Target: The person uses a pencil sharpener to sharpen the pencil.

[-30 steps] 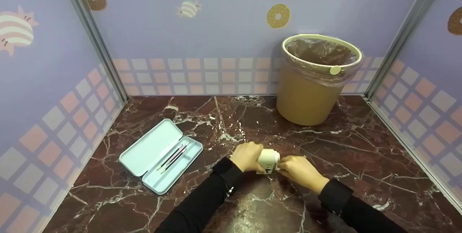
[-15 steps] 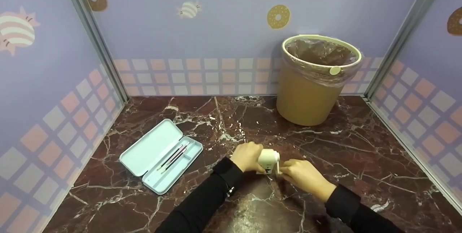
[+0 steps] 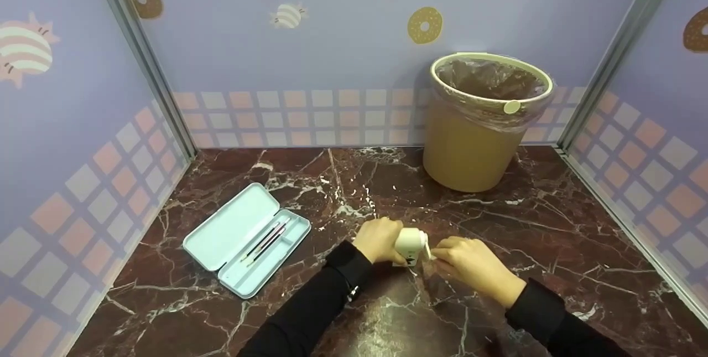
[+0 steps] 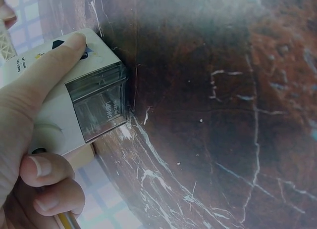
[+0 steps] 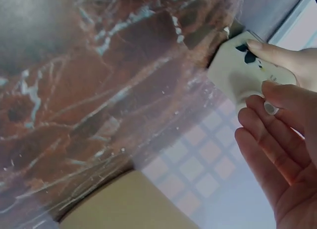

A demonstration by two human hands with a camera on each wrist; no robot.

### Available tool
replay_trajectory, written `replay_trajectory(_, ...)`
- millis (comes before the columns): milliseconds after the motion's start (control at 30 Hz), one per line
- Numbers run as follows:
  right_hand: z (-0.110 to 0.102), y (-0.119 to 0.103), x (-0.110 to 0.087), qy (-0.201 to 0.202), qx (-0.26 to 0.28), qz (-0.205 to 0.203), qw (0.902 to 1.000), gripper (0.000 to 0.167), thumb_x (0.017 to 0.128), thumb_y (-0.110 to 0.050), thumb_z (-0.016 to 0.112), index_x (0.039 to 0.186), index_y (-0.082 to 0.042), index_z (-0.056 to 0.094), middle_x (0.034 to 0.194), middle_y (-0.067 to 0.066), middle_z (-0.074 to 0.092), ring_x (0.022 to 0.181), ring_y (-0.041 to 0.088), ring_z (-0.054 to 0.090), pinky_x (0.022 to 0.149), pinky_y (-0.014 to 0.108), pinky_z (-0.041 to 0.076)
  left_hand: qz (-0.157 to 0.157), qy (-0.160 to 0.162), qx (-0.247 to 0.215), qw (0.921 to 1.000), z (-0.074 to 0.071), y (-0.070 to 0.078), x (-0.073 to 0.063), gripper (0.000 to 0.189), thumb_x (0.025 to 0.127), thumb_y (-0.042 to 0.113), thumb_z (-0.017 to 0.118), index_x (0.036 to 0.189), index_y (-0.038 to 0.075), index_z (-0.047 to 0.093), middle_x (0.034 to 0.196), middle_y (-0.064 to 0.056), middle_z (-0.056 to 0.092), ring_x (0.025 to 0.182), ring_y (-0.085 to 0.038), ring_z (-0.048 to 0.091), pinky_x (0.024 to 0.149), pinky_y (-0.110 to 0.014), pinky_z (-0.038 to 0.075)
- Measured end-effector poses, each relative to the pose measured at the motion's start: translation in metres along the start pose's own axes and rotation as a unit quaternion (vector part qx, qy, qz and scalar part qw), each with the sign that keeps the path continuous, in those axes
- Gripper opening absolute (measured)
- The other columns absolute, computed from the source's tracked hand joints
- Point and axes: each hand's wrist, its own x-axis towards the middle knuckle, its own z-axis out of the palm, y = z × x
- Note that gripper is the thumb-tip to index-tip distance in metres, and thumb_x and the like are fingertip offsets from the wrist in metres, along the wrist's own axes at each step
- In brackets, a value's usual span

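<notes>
A white crank pencil sharpener (image 3: 410, 243) stands on the marble-patterned table. My left hand (image 3: 379, 239) grips its body, the thumb lying across the printed side. In the left wrist view, the sharpener's clear shavings drawer (image 4: 101, 108) faces the camera. Below the curled fingers of that hand shows a short piece of a slim yellowish pencil (image 4: 68, 220); the rest is hidden. My right hand (image 3: 470, 263) is at the sharpener's right side. Its thumb and fingers pinch the small white knob (image 5: 270, 108) of the crank handle (image 3: 427, 251).
To the left lies an open light-blue pencil case (image 3: 232, 227) with several pencils (image 3: 267, 242) inside. A tan waste bin (image 3: 470, 146) lined with a clear bag stands at the back right. Patterned walls (image 3: 332, 41) enclose the table's back and sides.
My right hand has turned the crank handle, shifting slightly right and then up; the handle now slants away from the body. The left hand and sharpener stay put.
</notes>
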Motion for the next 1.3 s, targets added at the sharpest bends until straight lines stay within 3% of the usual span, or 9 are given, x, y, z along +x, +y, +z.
replay_trajectory(67,-0.003,0.001,0.002,0.0,-0.002,0.003,1.0,0.014,0.078,-0.011,0.084,0.088,-0.014,0.076,0.078,-0.003,0.069,0.068,0.014,0.065,0.058,0.031,0.055,-0.001,0.0,0.004,1.0,0.001,0.0,0.001,0.051,0.06,0.044,0.095,0.089,0.011,0.068,0.082,-0.003,0.073,0.073,-0.019,0.07,0.062,-0.033,0.058)
replay_trajectory(100,-0.004,0.001,0.003,0.0,-0.004,0.004,1.0,0.014,0.078,-0.011,0.084,0.088,-0.014,0.076,0.079,-0.003,0.069,0.068,0.014,0.066,0.059,0.031,0.055,-0.007,-0.013,0.004,0.9999,-0.008,0.004,-0.001,0.051,0.061,0.042,0.095,0.09,0.01,0.069,0.085,-0.004,0.074,0.075,-0.02,0.071,0.065,-0.033,0.059)
replay_trajectory(700,-0.012,0.012,0.016,-0.004,-0.024,0.009,0.9997,0.01,0.081,-0.018,0.082,0.087,-0.013,0.076,0.081,-0.001,0.071,0.069,0.016,0.068,0.06,0.032,0.057,-0.005,-0.03,0.017,0.9994,-0.009,0.004,-0.001,0.054,0.062,0.046,0.095,0.093,0.011,0.069,0.088,-0.003,0.077,0.078,-0.02,0.074,0.067,-0.035,0.061)
replay_trajectory(1300,-0.005,0.032,0.038,0.01,-0.022,0.056,0.9981,0.005,0.086,-0.015,0.078,0.085,-0.012,0.074,0.078,0.001,0.069,0.07,0.02,0.068,0.062,0.037,0.057,0.014,-0.025,0.011,0.9995,-0.009,0.002,-0.001,0.053,0.062,0.045,0.095,0.092,0.011,0.068,0.087,-0.003,0.076,0.076,-0.02,0.073,0.067,-0.034,0.06)
